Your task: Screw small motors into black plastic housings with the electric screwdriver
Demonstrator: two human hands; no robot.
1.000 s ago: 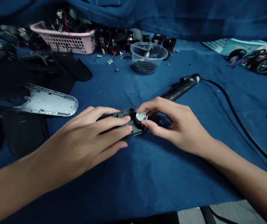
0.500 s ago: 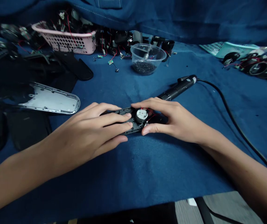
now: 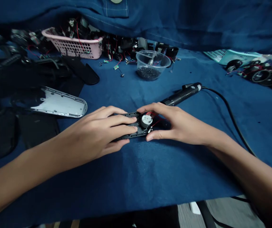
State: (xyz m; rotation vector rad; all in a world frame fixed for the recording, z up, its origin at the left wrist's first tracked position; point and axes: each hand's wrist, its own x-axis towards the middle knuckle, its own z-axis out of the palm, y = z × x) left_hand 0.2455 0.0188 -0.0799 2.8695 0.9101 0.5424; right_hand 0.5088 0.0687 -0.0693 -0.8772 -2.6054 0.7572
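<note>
A long black plastic housing [image 3: 139,131] lies on the blue cloth in front of me, its inner side up. On it stands a small round motor [image 3: 147,121] with a white top and thin red wires. My left hand [image 3: 98,131] spans the housing's left part, fingertips inside it and thumb along the near edge. With fingers at the far edge and thumb at the near one, my right hand [image 3: 183,125] grips the right end around the motor. That end is partly hidden by the hand. Just behind my right hand lies a black electric screwdriver [image 3: 183,94].
A clear tub [image 3: 153,60] of small dark screws stands behind. Farther back are a pink basket [image 3: 79,47] and a turquoise basket [image 3: 235,57], with wired motor parts around them. Dark shells and a grey-white shell [image 3: 62,103] lie left. The screwdriver's cable [image 3: 230,110] runs right.
The whole view has shifted slightly, so things appear a little lower and mostly farther right. Both hands keep nearly the same hold on the housing.
</note>
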